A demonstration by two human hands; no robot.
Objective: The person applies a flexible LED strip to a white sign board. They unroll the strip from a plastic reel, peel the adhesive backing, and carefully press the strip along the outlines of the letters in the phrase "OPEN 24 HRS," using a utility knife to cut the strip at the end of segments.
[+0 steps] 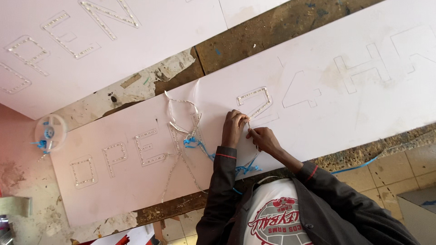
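Two Hands Pinch a Light Strip at a Cut-Out Board

Two long pale boards lie across a rough, paint-stained wooden bench [281, 27]. At the far left a clear plastic reel [50, 132] with a blue core rests on the bench, just beside the end of the nearer white board [318, 122]. That board is smooth and matte, with blocky shapes cut into it; the shapes on its left part are lined with rows of small bead-like lights, those on the right are bare outlines. Near the middle, loose lengths of thin, clear light strip [181, 129] loop and cross over the board, with curls of blue backing tape [195, 144] tangled among them.

Right of the loops, the left hand [234, 129] lies knuckles-up, fingers curled together on the strip's end. The right hand [265, 139] sits just beside it, thumb and forefinger closed on the same strip, which runs up between both sets of fingertips to the partly lined cut-out [255, 102] just above. Dark sleeves with red-trimmed cuffs cover both arms. The second board [150, 41] lies beyond, well apart.
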